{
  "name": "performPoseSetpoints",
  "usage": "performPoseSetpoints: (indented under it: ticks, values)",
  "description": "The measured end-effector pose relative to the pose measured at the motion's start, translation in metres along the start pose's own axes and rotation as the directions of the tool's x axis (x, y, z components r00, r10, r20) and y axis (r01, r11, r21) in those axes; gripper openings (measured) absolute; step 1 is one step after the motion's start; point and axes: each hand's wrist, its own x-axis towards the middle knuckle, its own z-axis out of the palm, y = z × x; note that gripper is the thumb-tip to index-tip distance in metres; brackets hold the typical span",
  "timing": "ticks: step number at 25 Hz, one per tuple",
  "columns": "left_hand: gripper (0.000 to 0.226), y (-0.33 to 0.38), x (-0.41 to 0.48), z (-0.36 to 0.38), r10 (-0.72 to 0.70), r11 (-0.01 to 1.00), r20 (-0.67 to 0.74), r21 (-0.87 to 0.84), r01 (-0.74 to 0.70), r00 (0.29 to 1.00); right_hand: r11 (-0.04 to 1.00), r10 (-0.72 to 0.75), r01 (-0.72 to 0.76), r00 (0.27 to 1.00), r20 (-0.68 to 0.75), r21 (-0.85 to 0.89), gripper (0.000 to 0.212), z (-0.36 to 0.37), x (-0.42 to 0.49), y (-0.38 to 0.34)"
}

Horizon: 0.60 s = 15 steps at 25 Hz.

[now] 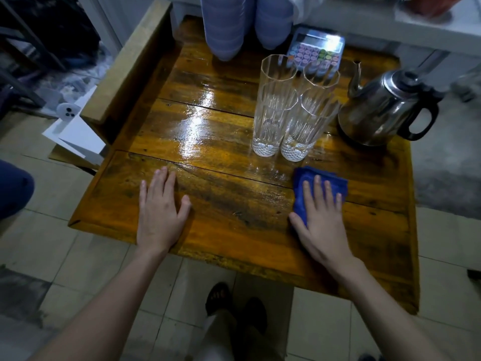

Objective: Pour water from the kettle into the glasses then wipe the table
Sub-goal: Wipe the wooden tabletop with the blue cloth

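a glossy, amber-brown wooden plank table (208,131) fills the middle of the frame. the left hand (160,212) lies flat on its near edge, lower centre-left, fingers straight and spread, grasping nothing. the right hand (321,217), lower centre-right, presses flat on a folded blue terry cloth (304,183), fingers straight on top of it rather than curled round it; the cloth sticks out beyond the fingertips and on the thumb side. just above the cloth stand two tall, ribbed clear glasses (274,108), upright and side by side, touching or nearly so, with water partway up. to their right, in the upper right of the frame, sits a shiny stainless-steel kettle with a black handle (385,108), its thin spout pointing toward the glasses. behind the glasses, at the top centre, lies a grey calculator with coloured keys (316,52). wet sheen streaks the tabletop left of the glasses.
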Motion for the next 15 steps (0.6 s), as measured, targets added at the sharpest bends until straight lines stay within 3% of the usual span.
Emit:
performPoseSetpoints:
  ticks: [5,8,11,15]
  values:
    - [0.063,-0.001,0.000,-0.001,-0.005,1.000,0.003,0.005,0.005,1.000,0.958,-0.287,0.287,0.958,-0.023,0.002,0.069,0.022,-0.009,-0.084]
    - [0.062,0.000,0.000,-0.002,-0.006,1.000,0.005,0.001,0.006,1.000,0.931,-0.365,0.365,0.931,-0.034,0.018,0.065,0.028,-0.022,-0.074]
    - [0.061,0.000,-0.001,-0.002,-0.004,1.000,-0.007,-0.009,0.004,1.000,0.968,-0.245,0.248,0.967,-0.072,0.044,0.066,0.022,-0.033,-0.015]
    - [0.062,-0.001,0.000,-0.001,0.005,1.000,-0.009,-0.020,-0.005,1.000,0.987,0.087,-0.071,0.991,-0.105,0.142,0.066,-0.002,-0.024,0.076]
